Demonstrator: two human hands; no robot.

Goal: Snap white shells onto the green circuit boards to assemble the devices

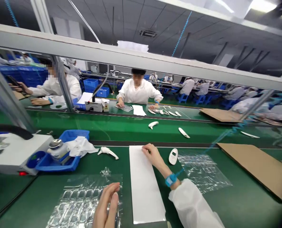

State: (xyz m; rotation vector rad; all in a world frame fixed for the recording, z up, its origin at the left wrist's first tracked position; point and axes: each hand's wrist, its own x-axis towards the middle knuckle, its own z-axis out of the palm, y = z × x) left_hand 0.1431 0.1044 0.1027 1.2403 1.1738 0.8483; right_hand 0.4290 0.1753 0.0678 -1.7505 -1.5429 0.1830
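My right hand (152,155) rests at the far end of a long white sheet (144,186) on the green bench, fingers curled down onto its top edge. A blue strap circles that wrist. My left hand (107,205) lies low in the middle, fingers straight and together, touching a clear plastic blister tray (79,202). A white oval part (173,156) lies just right of my right hand. A white curved handle-like part (108,152) lies left of the sheet.
A blue bin (70,160) with a cloth and a metal-capped jar, beside a white machine (14,152). Clear plastic film (202,169) and brown cardboard (259,167) at right. A green conveyor (121,128) carries white parts. Other people in white coats work across it.
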